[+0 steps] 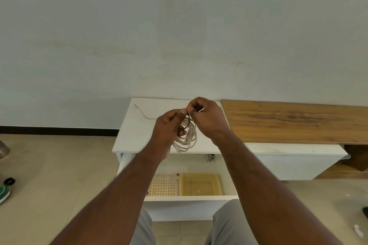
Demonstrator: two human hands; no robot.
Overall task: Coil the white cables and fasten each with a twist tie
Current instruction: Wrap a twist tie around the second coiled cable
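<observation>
A coiled white cable (188,139) hangs in the air above the white cabinet top (137,129). My left hand (169,127) grips the coil on its left side. A dark twist tie (188,123) loops around the top of the coil. My right hand (207,117) pinches the tie's upper end just above the coil, with a small white tip poking out between its fingers. Another loose cable (142,112) lies on the cabinet top behind my hands, its plug toward the far left corner.
Below the cabinet top an open drawer holds a perforated cream basket (163,186) and a yellow tray (201,184). A wooden board (294,121) lies to the right on a lower white unit. A green shoe (4,193) lies on the floor at the left.
</observation>
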